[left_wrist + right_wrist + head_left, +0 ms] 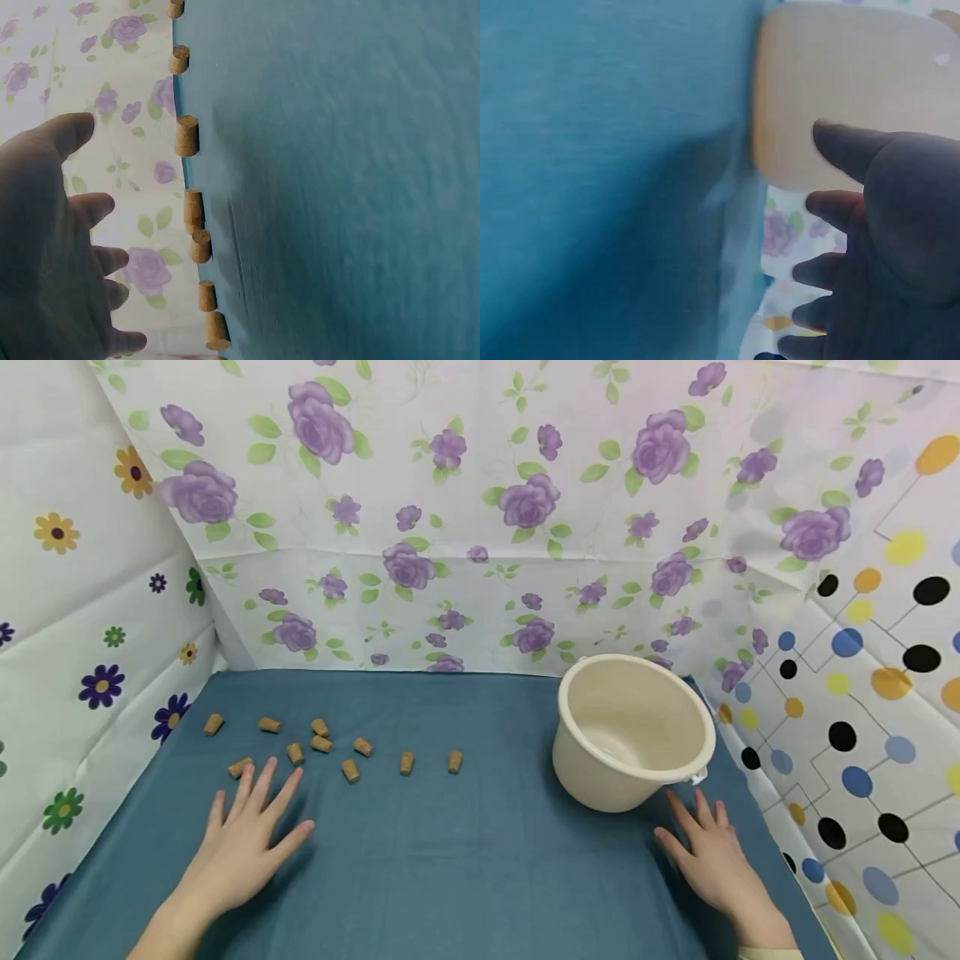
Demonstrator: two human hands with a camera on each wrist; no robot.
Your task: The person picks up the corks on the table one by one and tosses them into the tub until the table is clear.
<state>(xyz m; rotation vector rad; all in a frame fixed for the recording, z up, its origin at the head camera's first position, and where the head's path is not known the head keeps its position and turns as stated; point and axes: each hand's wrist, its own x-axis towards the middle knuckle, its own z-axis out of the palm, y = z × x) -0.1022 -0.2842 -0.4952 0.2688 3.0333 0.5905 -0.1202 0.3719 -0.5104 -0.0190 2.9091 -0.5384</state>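
Note:
Several small tapered corks lie scattered over the left half of the blue cloth, among them a cork [455,762] at the right end of the group and a cork [213,724] at the far left. My left hand [243,852] hovers in front of them with its fingers spread and nothing held. One fingertip overlaps a cork [239,767] in the head view; contact cannot be told. A cream bucket [600,768] stands upright on the right. Just in front of it is my right hand [716,864], fingers extended and holding nothing. The right wrist view shows the bucket [832,90] beyond the thumb.
A blue cloth [450,877] covers the table. Behind it hangs a curtain [480,518] with purple roses. Patterned sheets close off both sides, a flowered sheet [67,635] on the left and a dotted sheet [870,735] on the right, close to the bucket.

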